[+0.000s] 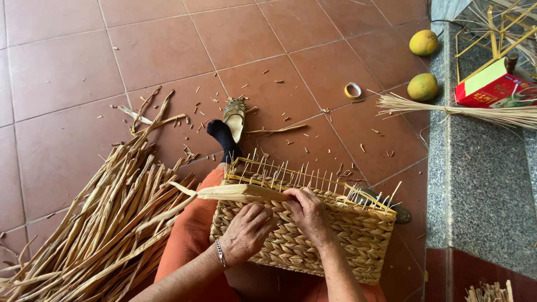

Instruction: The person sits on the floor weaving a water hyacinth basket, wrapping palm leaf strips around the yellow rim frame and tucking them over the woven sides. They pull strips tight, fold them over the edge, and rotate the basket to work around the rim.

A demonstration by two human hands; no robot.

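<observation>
Left hand (pixel 246 232) and right hand (pixel 309 215) side by side, fingers curled.

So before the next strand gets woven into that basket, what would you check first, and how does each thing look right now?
1. Basket steady: ok, it rests on the person's lap, side wall facing up.
2. Left hand on the work: ok, it presses against the woven wall.
3. Right hand holding the dried strand: ok, its fingers sit at the rim where the strand ends.
4. Upright spokes free along the rim: ok, they stand bare above the weave.
5. Spare material within reach: ok, a pile of dried strands lies on the floor beside the left hand.
6. Strand tucked tight behind a spoke: cannot tell, the fingers hide it.
</observation>
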